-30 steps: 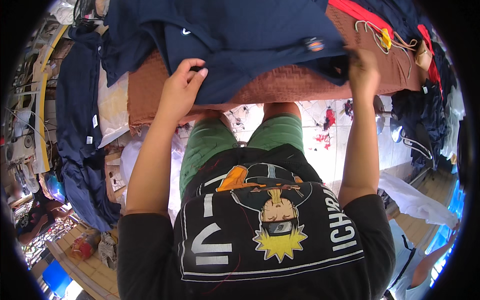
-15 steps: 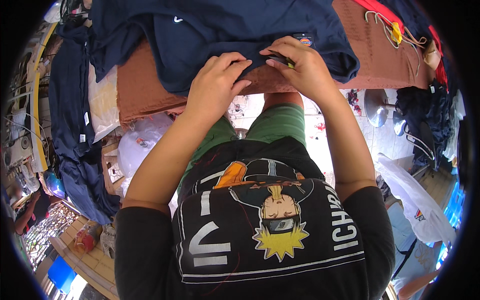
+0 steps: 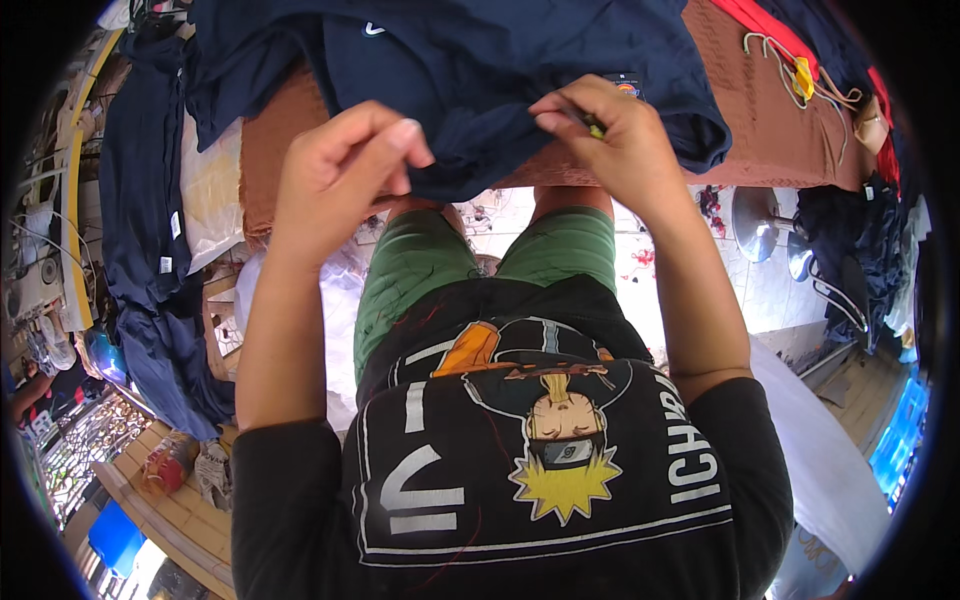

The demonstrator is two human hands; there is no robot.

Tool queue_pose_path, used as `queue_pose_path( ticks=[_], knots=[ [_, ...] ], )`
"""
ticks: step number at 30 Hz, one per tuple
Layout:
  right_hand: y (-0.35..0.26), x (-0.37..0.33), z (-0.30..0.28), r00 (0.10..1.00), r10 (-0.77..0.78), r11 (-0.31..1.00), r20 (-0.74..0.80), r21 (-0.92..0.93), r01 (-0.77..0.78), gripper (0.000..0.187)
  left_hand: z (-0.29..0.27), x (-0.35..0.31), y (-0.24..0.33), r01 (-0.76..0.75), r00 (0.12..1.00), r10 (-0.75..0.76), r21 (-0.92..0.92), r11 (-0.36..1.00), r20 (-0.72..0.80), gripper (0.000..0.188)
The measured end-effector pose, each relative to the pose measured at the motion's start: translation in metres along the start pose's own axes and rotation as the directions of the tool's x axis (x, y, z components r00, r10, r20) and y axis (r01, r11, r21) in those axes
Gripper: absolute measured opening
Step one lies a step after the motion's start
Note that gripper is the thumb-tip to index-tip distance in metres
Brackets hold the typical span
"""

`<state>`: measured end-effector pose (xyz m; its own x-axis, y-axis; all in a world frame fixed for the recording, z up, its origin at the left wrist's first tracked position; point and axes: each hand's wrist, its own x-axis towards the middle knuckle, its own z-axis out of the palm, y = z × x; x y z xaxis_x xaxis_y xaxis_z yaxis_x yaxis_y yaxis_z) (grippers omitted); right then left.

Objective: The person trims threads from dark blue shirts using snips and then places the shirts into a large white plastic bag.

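My left hand (image 3: 338, 178) hung loosely curled at the near edge of a navy garment (image 3: 490, 75), its thumb lying close to the bent fingers; I cannot tell whether anything fine, such as a thread, was pinched between them. My right hand (image 3: 622, 142) was closed, thumb against fingers, around a small dark tool (image 3: 597, 131) with a yellow-green part, mostly hidden by my grip. Its fingertips were at the garment's near edge, just beside a dark label (image 3: 627, 84) with a colourful emblem. The garment lay spread and rumpled over the bench (image 3: 765, 125), which was covered with textured brown cloth (image 3: 262, 165), in front of my green shorts (image 3: 420, 245). To the right on the cloth were a red strip of fabric (image 3: 768, 30) and pale cords (image 3: 772, 52) beside a yellow piece (image 3: 803, 78). Half a second earlier, my hands had been close together at the fabric's edge; by this moment the left had drawn back leftward, widening the gap, while the right had stayed near the label. A second earlier, both had been wide apart, with part of the garment lifted between them.
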<state>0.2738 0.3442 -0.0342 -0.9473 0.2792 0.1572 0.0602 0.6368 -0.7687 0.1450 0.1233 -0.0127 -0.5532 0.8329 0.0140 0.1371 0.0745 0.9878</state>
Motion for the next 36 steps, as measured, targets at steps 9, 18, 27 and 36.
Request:
queue_pose_path(
  ticks=[9,18,27,36],
  knots=[
    [0.006,0.004,0.047,0.995,0.095,0.991,0.04,0.086,-0.098,0.019,0.035,0.019,-0.057,-0.023,0.989,0.024,0.007,1.0,-0.144,0.034],
    [0.02,-0.006,0.031,0.947,0.29,0.838,0.137,0.442,-0.321,0.013,0.042,0.018,-0.038,-0.213,0.957,0.285,0.523,0.825,-0.061,0.046],
    [-0.009,-0.004,0.026,0.989,0.125,0.972,0.073,0.188,-0.137,0.015,0.047,0.037,-0.039,-0.167,0.986,0.142,0.647,0.744,0.091,0.028],
    [0.025,-0.007,0.014,0.986,0.039,0.928,0.161,0.36,-0.095,0.025,0.044,0.045,-0.028,0.083,0.99,-0.126,0.44,0.894,0.069,0.018]
  ],
)
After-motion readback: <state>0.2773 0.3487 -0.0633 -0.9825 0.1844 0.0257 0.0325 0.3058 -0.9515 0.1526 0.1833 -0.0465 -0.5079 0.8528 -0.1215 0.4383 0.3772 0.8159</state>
